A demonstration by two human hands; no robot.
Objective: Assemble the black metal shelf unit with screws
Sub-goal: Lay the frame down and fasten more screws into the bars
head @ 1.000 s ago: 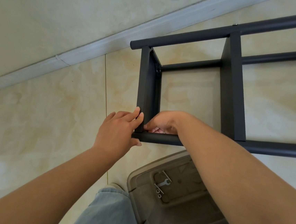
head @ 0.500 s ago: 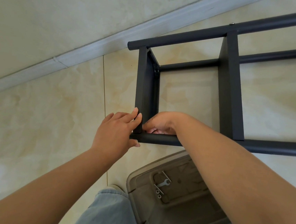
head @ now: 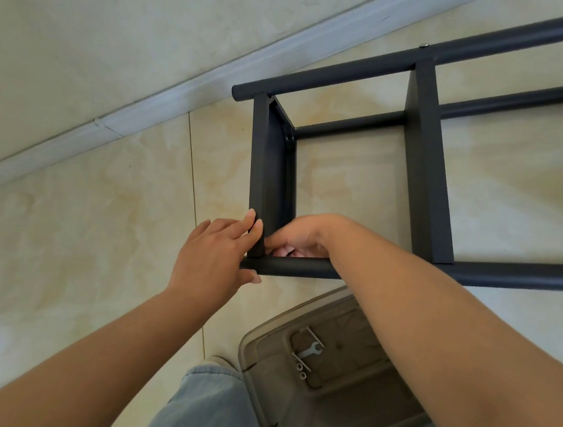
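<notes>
The black metal shelf frame lies on its side on the tiled floor. My left hand grips its near left corner: fingers lie over the end cross panel and the thumb sits under the near tube. My right hand reaches over that tube into the inside of the same corner, fingers curled at the joint. Whatever they hold is hidden. A screw head shows on the far tube.
A beige plastic tray on the floor below my right forearm holds a small wrench, long bolts and washers. My knee in jeans is beside it. A white baseboard and the wall run behind the frame.
Both hands stay at the same corner of the frame. Only the view shifts slightly; no part visibly moves.
</notes>
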